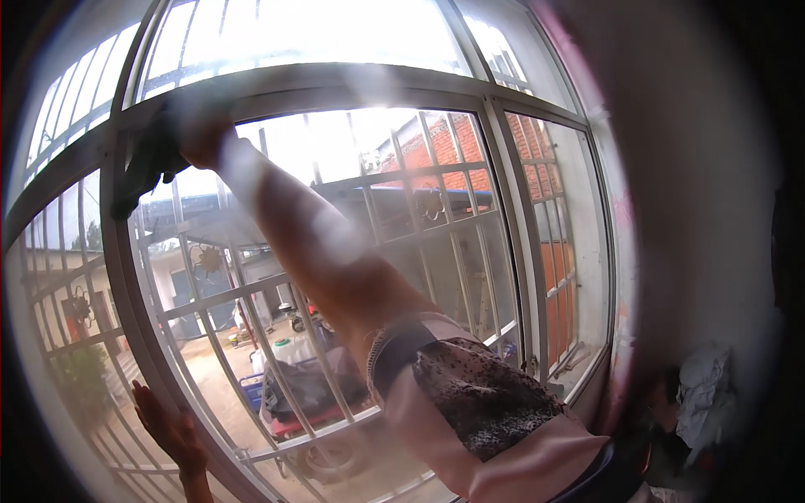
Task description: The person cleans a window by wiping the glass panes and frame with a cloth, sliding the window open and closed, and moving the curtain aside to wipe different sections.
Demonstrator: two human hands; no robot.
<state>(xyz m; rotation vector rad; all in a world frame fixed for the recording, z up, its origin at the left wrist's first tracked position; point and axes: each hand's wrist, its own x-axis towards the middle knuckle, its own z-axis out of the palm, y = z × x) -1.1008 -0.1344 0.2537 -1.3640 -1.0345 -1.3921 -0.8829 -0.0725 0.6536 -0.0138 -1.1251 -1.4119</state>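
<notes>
My right arm stretches up across the window to its upper left. At the end of it, my right hand (205,142) is closed on a dark green cloth (147,163). The cloth lies against the corner where the window frame (293,98) meets the upright bar, and part of it hangs down along that bar. Glare blurs the fingers. Lower left, my left hand (170,432) is raised with its fingers stretched out, beside the upright frame bar (138,293). Whether its palm presses on the glass or the frame, I cannot tell.
Metal security bars (335,298) stand behind the panes. Outside are a cart with a dark cover (314,386), a red brick wall (436,142) and a yard. A pale wall (696,210) lies to the right, with a crumpled white cloth (703,390) near its lower part.
</notes>
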